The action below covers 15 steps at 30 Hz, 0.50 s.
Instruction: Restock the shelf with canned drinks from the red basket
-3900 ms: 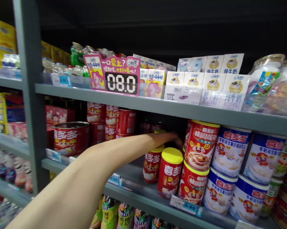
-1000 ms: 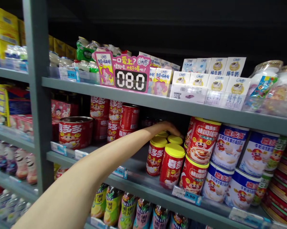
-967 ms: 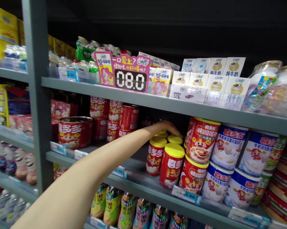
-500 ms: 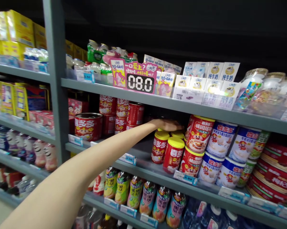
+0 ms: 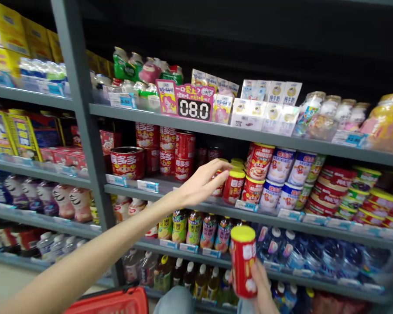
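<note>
My left hand [image 5: 201, 185] reaches in from the left, in front of the middle shelf. Its fingers are stretched out and apart, holding nothing, close to a red can with a yellow lid [image 5: 234, 187] at the shelf's front. Whether the fingertips touch any can is unclear. Lower down, my right hand [image 5: 263, 290] is closed round another red can with a yellow lid [image 5: 244, 261], kept upright in front of the lower shelves. Beside the shelf cans stand stacked red cans [image 5: 258, 161] and white-and-blue cans [image 5: 279, 165].
A red shopping basket [image 5: 117, 303] is at the bottom, beside my knee [image 5: 175, 301]. A grey upright post [image 5: 81, 113] divides the shelving. Bottled drinks [image 5: 209, 231] line the shelf below. Milk cartons and a pink price sign [image 5: 186, 100] are above.
My left hand has drawn back from deep among the cans to the shelf's front. My right hand has come into view with a red can. The view has shifted, showing the basket and lower shelves.
</note>
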Available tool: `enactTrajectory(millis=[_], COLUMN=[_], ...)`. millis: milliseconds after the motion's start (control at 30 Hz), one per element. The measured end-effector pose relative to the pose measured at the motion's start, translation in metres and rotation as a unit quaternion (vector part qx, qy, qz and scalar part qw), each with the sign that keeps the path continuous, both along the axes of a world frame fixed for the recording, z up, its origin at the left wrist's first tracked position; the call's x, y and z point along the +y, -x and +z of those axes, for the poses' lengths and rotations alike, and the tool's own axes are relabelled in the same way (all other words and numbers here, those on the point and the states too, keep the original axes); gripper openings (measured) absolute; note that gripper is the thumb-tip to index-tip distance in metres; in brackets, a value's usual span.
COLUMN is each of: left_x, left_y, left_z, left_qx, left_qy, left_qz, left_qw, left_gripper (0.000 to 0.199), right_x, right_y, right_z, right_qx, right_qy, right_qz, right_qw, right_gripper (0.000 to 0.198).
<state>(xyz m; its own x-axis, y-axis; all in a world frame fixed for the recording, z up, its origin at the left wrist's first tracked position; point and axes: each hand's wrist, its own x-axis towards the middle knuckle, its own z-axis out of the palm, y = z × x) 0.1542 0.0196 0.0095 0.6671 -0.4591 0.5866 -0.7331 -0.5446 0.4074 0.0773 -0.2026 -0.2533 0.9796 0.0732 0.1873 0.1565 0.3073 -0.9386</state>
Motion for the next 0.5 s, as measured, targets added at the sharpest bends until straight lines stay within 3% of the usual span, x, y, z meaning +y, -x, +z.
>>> enactTrajectory(millis=[100,200,333,500], left_x=[0.0,-0.011,-0.025,-0.029], left_y=[0.049,0.071,0.065,0.048], left_z=[-0.03,-0.056,-0.068,-0.066], left_qx=[0.116,0.209,0.247,0.326], left_qy=[0.002,0.02,0.134,0.251], left_qz=[-0.014,-0.03,-0.022,-0.044], left_qw=[0.993,0.977,0.96,0.91], left_gripper=[0.052,0.077,0.096,0.076], right_x=[0.006,0.02,0.037,0.037], right_y=[-0.015,-0.028,-0.032,-0.028], right_z=[0.026,0.06,0.091,0.103], right_qx=[0.001,-0.051,-0.11,-0.17], right_qy=[-0.086,-0.085,-0.049,0.049], right_qz=[-0.019,-0.031,-0.046,-0.045], right_qw=[0.996,0.995,0.992,0.983], right_gripper=[0.058,0.056,0.053,0.056])
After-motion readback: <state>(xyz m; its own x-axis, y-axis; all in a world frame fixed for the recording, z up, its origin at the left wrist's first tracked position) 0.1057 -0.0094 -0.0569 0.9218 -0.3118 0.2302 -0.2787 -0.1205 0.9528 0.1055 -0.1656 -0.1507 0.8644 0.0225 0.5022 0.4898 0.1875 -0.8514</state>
